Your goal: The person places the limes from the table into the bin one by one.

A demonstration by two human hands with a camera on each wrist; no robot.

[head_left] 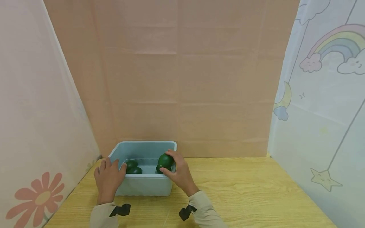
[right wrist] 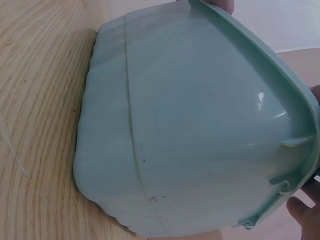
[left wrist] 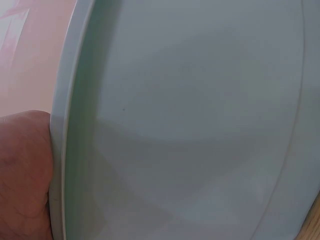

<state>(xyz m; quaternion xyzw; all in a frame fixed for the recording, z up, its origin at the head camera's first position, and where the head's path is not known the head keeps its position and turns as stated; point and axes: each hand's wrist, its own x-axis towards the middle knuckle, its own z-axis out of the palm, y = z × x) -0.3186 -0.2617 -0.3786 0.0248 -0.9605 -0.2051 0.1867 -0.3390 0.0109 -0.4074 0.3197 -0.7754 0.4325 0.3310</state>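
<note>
A pale blue-green plastic bin (head_left: 144, 186) stands on the table, its wall (left wrist: 200, 100) filling much of the left wrist view. My left hand (head_left: 109, 177) grips the rim at the bin's front left corner. At the right end, my right hand (head_left: 181, 172) holds a round dark green fruit (head_left: 166, 161) between thumb and fingers, level with the rim. Under it, another green fruit (head_left: 158, 169) shows partly. Two more, a rear green fruit (head_left: 131, 164) and a front green fruit (head_left: 135, 170), lie inside near my left hand. The right wrist view shows the bin's outer wall (right wrist: 200, 115).
The wood-grain table (head_left: 233, 183) extends to the right of the bin. Behind it hangs a brown backdrop (head_left: 182, 79). A flower-printed sheet (head_left: 37, 126) stands at the left, and a sheet with a rainbow print (head_left: 322, 136) at the right.
</note>
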